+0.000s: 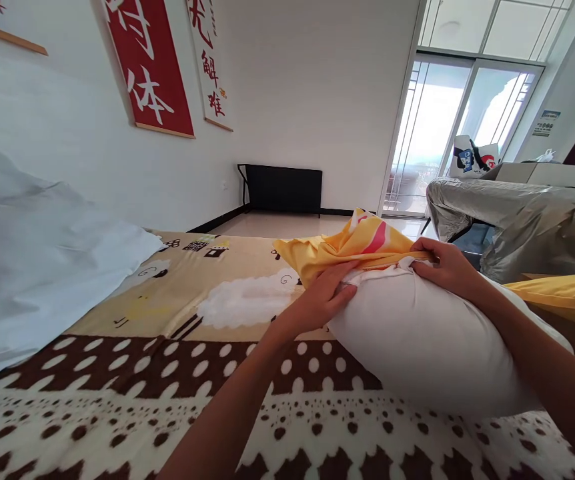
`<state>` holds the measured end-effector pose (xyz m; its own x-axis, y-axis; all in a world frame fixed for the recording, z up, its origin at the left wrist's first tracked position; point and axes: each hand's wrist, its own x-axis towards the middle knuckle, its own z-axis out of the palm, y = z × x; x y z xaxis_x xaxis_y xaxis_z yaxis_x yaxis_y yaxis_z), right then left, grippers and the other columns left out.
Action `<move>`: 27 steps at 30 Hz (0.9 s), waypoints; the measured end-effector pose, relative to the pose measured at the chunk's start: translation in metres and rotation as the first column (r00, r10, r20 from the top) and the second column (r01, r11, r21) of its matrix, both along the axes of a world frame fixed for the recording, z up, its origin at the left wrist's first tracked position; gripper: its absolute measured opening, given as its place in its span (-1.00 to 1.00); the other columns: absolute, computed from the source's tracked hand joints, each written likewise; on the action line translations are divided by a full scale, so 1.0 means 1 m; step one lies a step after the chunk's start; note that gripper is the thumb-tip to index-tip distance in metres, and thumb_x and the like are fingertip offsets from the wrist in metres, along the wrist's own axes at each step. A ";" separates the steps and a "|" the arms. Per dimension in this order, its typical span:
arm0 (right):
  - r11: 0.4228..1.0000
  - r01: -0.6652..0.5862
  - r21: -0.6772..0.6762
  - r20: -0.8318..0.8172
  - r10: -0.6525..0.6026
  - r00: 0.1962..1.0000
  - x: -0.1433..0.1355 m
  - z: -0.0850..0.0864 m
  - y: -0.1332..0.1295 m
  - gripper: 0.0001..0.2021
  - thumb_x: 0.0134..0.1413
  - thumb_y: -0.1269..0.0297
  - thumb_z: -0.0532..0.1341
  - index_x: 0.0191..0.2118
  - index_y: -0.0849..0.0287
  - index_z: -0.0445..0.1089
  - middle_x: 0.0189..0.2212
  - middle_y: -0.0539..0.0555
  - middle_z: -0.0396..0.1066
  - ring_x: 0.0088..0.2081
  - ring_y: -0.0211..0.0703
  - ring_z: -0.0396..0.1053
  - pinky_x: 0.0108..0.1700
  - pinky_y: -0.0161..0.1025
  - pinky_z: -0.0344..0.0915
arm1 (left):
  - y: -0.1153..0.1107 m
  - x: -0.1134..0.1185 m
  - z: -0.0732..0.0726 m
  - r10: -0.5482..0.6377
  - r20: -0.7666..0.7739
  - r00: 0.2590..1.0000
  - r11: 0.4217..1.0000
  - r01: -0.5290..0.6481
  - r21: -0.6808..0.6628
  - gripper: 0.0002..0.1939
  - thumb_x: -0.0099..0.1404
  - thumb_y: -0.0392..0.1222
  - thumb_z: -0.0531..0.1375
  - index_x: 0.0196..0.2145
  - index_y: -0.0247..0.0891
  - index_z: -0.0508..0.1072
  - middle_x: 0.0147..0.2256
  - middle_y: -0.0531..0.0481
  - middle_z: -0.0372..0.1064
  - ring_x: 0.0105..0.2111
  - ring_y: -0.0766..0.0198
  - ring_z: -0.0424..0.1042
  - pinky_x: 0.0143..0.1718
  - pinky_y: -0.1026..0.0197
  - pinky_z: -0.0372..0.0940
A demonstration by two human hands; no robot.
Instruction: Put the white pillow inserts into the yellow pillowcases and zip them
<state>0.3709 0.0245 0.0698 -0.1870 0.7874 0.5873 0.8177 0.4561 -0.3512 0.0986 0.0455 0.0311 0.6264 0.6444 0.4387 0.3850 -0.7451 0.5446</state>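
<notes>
A plump white pillow (417, 333) lies on the patterned blanket (167, 373), right of the middle. Over its far end sits a yellow pillowcase (327, 252) with pink and white marks, bunched up. My left hand (328, 293) is at the left side of the case's opening, its fingers closed on the yellow edge against the pillow. At the right side of that opening, my right hand (442, 267) pinches the pillowcase's edge together with the pillow's corner. Most of the pillow is outside the case.
White bedding (42, 260) is heaped at the left. Yellow fabric (562, 297) lies at the right edge. Beyond it stands a table (517, 193) under silvery plastic, with boxes and a bag. A black folded panel (285, 190) leans against the far wall.
</notes>
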 end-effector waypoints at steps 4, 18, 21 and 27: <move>0.999 -0.048 0.008 0.000 0.048 0.999 -0.002 -0.001 -0.010 -0.86 -0.09 0.24 0.15 -0.35 0.14 0.30 -0.40 0.00 0.34 -0.39 -0.19 0.25 -0.37 -0.27 0.15 | 0.013 0.011 0.014 0.037 -0.120 0.992 0.997 -0.029 0.065 -0.49 0.22 0.02 0.15 0.10 -0.13 0.26 0.17 -0.04 0.20 0.18 0.07 0.11 0.21 -0.07 -0.02; 0.991 0.120 -0.061 0.486 -0.075 0.871 -0.043 0.016 -0.040 -0.60 -0.18 0.00 0.26 -0.22 0.12 0.29 -0.22 0.12 0.38 -0.16 0.05 0.29 -0.17 -0.10 0.17 | 0.013 0.062 -0.008 0.455 -0.052 0.889 0.790 -0.376 0.485 -0.83 0.19 -0.34 0.05 -0.42 -0.25 0.44 -0.43 -0.07 0.46 -0.43 0.13 0.41 -0.50 0.17 0.16; 0.968 0.242 0.071 0.550 -0.241 0.799 -0.049 0.006 -0.036 -0.76 -0.16 0.24 0.19 -0.28 0.15 0.25 -0.29 0.12 0.38 -0.19 0.05 0.29 -0.18 -0.11 0.12 | 0.010 0.072 -0.010 0.518 -0.012 0.855 0.765 -0.457 0.454 -0.81 0.17 -0.38 0.02 -0.43 -0.26 0.42 -0.46 -0.08 0.45 -0.46 0.11 0.39 -0.54 0.17 0.07; 0.859 0.395 0.327 0.478 -0.510 0.715 -0.037 -0.019 -0.022 -0.89 -0.09 0.45 0.06 -0.36 0.16 0.23 -0.42 0.16 0.39 -0.31 -0.01 0.28 -0.29 -0.17 0.02 | -0.020 0.102 -0.006 0.418 0.076 0.905 0.812 -0.410 0.415 -0.89 0.16 -0.28 0.06 -0.45 -0.21 0.37 -0.50 0.00 0.40 -0.49 0.19 0.34 -0.52 0.17 0.06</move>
<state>0.3338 0.0025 0.0511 -0.1621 0.7452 0.6469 0.9673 -0.0097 0.2535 0.2005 0.0255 0.0256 0.3516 0.6066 0.7131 0.7151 -0.6656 0.2136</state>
